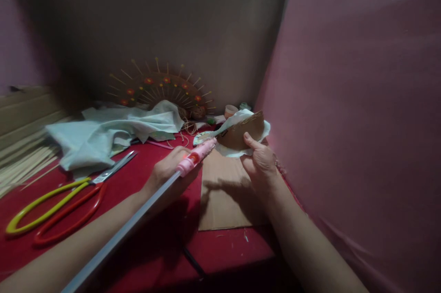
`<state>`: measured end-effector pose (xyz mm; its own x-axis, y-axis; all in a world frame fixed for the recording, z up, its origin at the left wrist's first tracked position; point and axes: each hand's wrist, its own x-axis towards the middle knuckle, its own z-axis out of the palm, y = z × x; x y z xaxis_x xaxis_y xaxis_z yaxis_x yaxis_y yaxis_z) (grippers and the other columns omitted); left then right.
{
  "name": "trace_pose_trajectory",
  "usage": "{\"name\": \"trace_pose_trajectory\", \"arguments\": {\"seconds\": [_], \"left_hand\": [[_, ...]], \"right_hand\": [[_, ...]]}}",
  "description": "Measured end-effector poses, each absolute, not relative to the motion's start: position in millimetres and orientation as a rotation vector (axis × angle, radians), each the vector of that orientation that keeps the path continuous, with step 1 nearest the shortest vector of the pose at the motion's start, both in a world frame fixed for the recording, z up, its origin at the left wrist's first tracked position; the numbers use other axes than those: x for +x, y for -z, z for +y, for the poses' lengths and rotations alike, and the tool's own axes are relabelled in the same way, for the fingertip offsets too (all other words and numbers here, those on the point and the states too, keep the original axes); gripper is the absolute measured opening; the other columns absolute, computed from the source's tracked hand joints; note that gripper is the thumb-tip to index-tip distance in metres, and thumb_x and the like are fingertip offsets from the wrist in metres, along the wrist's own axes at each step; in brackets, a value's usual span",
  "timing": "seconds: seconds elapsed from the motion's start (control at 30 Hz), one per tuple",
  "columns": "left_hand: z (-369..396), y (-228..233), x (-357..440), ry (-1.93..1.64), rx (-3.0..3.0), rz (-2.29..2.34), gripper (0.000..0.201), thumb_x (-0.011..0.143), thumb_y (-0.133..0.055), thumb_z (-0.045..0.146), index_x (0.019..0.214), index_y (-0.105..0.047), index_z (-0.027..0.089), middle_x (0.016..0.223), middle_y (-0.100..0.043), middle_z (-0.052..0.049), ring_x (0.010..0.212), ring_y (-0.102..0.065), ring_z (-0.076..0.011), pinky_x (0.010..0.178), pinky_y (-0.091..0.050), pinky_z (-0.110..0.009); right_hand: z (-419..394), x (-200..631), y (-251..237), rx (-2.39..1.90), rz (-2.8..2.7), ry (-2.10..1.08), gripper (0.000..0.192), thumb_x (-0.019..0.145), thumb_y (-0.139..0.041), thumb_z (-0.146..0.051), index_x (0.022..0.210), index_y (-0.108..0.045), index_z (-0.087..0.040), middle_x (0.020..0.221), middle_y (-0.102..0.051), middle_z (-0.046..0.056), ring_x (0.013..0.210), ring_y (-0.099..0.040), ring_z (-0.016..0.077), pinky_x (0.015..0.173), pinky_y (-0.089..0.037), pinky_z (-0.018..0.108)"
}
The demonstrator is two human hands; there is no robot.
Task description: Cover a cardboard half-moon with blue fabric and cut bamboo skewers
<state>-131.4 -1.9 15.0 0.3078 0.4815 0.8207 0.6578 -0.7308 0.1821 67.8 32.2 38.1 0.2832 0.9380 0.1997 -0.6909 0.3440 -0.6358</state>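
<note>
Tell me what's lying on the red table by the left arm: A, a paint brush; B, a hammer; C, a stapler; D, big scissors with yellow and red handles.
D: the scissors lie on the red table, out past the left hand, which holds a pink glue gun.

Pink glue gun [196,157], brown cardboard piece [243,132], red desk [148,178], yellow-and-red-handled scissors [69,201], pale green cloth [113,132].
</note>
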Motion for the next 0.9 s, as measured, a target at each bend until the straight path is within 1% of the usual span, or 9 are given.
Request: {"name": "trace_pose_trajectory", "arguments": {"seconds": [0.1,0.27,0.33,0.47,0.63,0.7,0.77,0.9], "left_hand": [[-1,-16,-133,1.423,-2.415,-0.899,0.003,0.087,-0.054,0.017,0.089,-0.057,0.018,0.074,-0.06,-0.001,0.063,-0.058,-0.013,0.055,-0.047,-0.023],[3,-13,-132,1.378,-2.372,-0.84,0.004,0.087,-0.053,0.016,0.084,-0.053,0.018,0.066,-0.052,0.001,0.058,-0.053,-0.0126,0.051,-0.044,-0.023],[3,-12,-132,1.371,-2.356,-0.835,0.004,0.087,-0.053,0.015,0.088,-0.054,0.019,0.065,-0.049,0.002,0.057,-0.052,-0.0124,0.05,-0.043,-0.022],[3,-11,-132,1.328,-2.332,-0.843,0.01,0.089,-0.05,0.017,0.097,-0.056,0.02,0.064,-0.047,0.003,0.055,-0.05,-0.0124,0.049,-0.042,-0.022],[2,-10,-133,1.247,-2.359,-0.83,0.011,0.09,-0.049,0.018,0.096,-0.058,0.019,0.065,-0.05,0.001,0.057,-0.052,-0.013,0.051,-0.043,-0.023],[0,-10,-133,1.242,-2.358,-0.83,0.013,0.091,-0.049,0.018,0.098,-0.06,0.02,0.063,-0.05,0.001,0.056,-0.051,-0.0134,0.051,-0.043,-0.024],[-3,-13,-132,1.264,-2.352,-0.86,0.016,0.091,-0.049,0.019,0.101,-0.061,0.021,0.063,-0.052,0.001,0.056,-0.052,-0.0136,0.052,-0.043,-0.024],[-8,-19,-129,1.331,-2.371,-0.941,0.02,0.091,-0.049,0.019,0.106,-0.062,0.023,0.07,-0.06,0.0,0.055,-0.051,-0.0123,0.05,-0.043,-0.023]], "right_hand": [[32,68,-38,-0.471,-0.616,-1.153,0.047,0.062,-0.069,-0.007,0.106,-0.063,-0.023,0.092,-0.074,0.0,0.089,-0.067,0.0183,0.099,-0.046,0.046],[32,69,-37,-0.502,-0.665,-1.13,0.043,0.066,-0.066,-0.01,0.107,-0.063,-0.024,0.099,-0.073,0.002,0.099,-0.065,0.0196,0.1,-0.045,0.046],[32,70,-37,-0.499,-0.651,-1.128,0.044,0.066,-0.066,-0.01,0.107,-0.063,-0.023,0.1,-0.073,0.002,0.102,-0.065,0.0196,0.101,-0.044,0.046],[32,71,-38,-0.506,-0.633,-1.13,0.045,0.066,-0.064,-0.008,0.108,-0.063,-0.023,0.101,-0.073,0.002,0.105,-0.063,0.02,0.103,-0.042,0.047],[31,69,-37,-0.538,-0.612,-1.163,0.041,0.068,-0.063,-0.009,0.106,-0.065,-0.024,0.088,-0.074,0.0,0.096,-0.066,0.0198,0.101,-0.044,0.048],[30,67,-36,-0.524,-0.608,-1.179,0.041,0.068,-0.064,-0.009,0.107,-0.065,-0.023,0.086,-0.074,0.0,0.093,-0.067,0.02,0.1,-0.045,0.048],[29,65,-35,-0.506,-0.619,-1.186,0.043,0.068,-0.064,-0.009,0.109,-0.064,-0.023,0.09,-0.074,0.002,0.093,-0.067,0.0204,0.1,-0.045,0.048],[28,61,-33,-0.486,-0.674,-1.206,0.046,0.068,-0.064,-0.011,0.113,-0.062,-0.022,0.102,-0.073,0.004,0.093,-0.068,0.0203,0.099,-0.045,0.047]]}}
